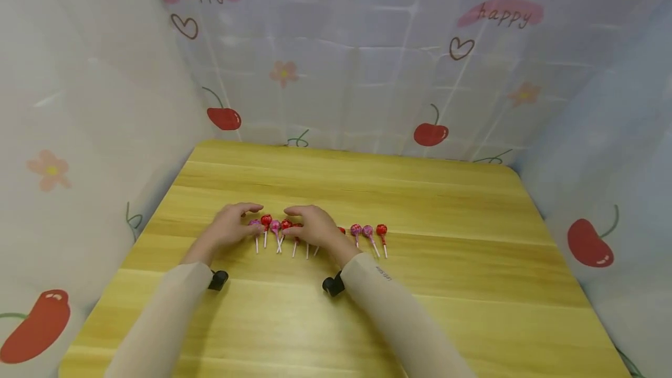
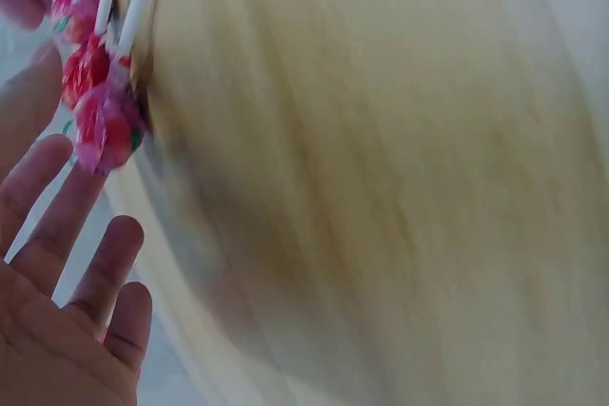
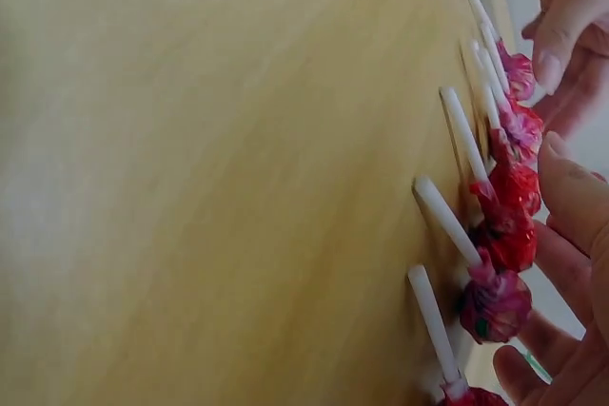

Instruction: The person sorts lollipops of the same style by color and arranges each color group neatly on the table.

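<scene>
A row of wrapped lollipops lies on the wooden table (image 1: 446,273), red and pink-purple ones mixed, white sticks towards me. My left hand (image 1: 230,226) is at the row's left end, its thumb overlapping the leftmost purple lollipop (image 1: 255,223). In the left wrist view its fingers (image 2: 112,259) are spread, fingertips close by a pink lollipop (image 2: 107,130). Over the row's middle, my right hand (image 1: 317,227) hides several lollipops. The right wrist view has its loosely bent fingers beside the candy heads, thumb near a red lollipop (image 3: 509,240).
Right of my right hand lie a purple lollipop (image 1: 368,230) and a red lollipop (image 1: 381,230), apart from the others. A curtain (image 1: 357,92) printed with cherries and hearts stands behind the table's far edge and along both sides. Black wrist cameras sit under both sleeves.
</scene>
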Demonstrator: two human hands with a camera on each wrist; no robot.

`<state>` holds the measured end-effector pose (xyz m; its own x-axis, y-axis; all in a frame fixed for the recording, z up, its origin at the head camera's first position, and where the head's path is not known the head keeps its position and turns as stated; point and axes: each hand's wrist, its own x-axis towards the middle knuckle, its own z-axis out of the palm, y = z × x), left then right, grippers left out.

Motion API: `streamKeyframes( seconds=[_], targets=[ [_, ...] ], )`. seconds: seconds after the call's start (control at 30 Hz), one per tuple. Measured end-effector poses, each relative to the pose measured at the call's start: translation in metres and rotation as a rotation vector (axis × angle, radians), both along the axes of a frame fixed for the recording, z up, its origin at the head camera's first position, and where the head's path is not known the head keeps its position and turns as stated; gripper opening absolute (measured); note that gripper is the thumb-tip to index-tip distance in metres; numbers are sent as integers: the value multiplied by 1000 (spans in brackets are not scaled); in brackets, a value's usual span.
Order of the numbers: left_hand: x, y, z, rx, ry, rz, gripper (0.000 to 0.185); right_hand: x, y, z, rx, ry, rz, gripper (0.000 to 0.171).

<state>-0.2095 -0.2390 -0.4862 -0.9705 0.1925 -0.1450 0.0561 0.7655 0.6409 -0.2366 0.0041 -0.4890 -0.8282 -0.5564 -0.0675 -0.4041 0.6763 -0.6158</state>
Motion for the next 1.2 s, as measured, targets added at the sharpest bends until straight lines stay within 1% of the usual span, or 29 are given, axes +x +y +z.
streamKeyframes(
  seconds=[0.23,0.4,0.53,0.67,0.87,0.97,1.07,1.17,1.2],
  targets=[
    [-11,16,0,-61,49,-27,56,-1,-7,-4,64,89,-17,46],
    [-12,20,-3,-80,45,-31,46,3,-11,-5,103,149,-20,38],
    [-11,21,-5,-72,52,-22,38,5,-12,-7,104,163,-18,36],
    [-10,20,-6,-67,54,-8,34,5,-12,-7,97,149,-21,34],
    [-10,20,-7,-11,25,41,30,4,-13,-6,79,131,-18,32],
    [-10,19,-3,47,0,68,31,4,-13,-5,75,133,-22,32],
    [-13,16,6,123,-26,90,34,4,-13,-3,77,128,-23,32],
    [-21,10,18,201,-37,95,39,3,-12,-1,81,107,-27,33],
    [-25,9,22,209,-23,92,41,2,-12,-1,82,98,-31,33]
  ],
)
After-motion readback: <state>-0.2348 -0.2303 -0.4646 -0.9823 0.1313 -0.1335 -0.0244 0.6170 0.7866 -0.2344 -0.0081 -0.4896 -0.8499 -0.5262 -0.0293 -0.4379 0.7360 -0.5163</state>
